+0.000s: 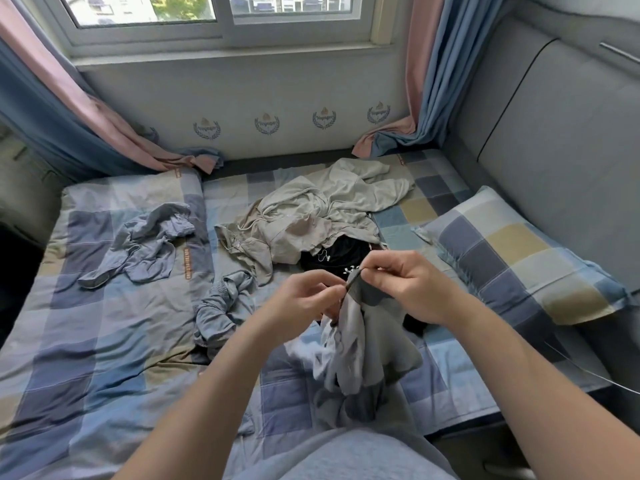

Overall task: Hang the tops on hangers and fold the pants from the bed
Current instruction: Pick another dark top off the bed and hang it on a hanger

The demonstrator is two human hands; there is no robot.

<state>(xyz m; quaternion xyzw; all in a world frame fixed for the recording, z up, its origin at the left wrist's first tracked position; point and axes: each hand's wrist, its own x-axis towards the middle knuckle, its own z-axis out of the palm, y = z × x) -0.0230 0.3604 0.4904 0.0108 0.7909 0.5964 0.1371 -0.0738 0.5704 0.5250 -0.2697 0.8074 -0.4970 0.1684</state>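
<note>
Grey garment [367, 341], centre frame: top edge pinched between left hand [304, 299] and right hand [408, 285]; length hangs straight down.

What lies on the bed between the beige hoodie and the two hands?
In the head view, a black garment lies there, its far edge under the beige hoodie.
</note>
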